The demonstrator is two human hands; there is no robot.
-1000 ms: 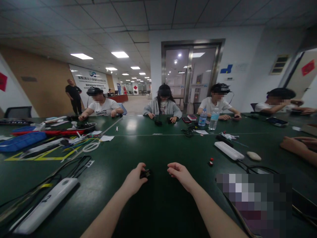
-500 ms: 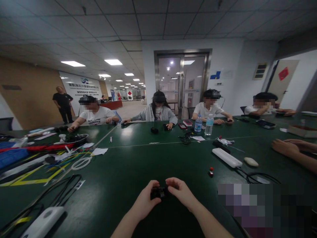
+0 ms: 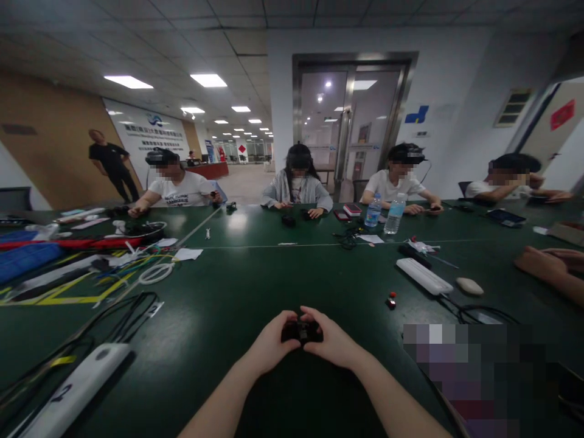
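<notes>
From here I see two water bottles (image 3: pixel 395 215) side by side, a white power strip (image 3: pixel 86 380) marked 2 at left, a blue tray (image 3: pixel 31 260) beyond it, glass doors (image 3: pixel 322 121) behind.

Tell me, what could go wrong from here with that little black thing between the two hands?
The small black object might slip, since the left hand and right hand hold it from opposite sides with curled fingers and thumbs. If dropped, it could be hard to spot against the dark green table. The small red-topped item on the table, off to the right, could perhaps get knocked if the right hand swung outward.
</notes>
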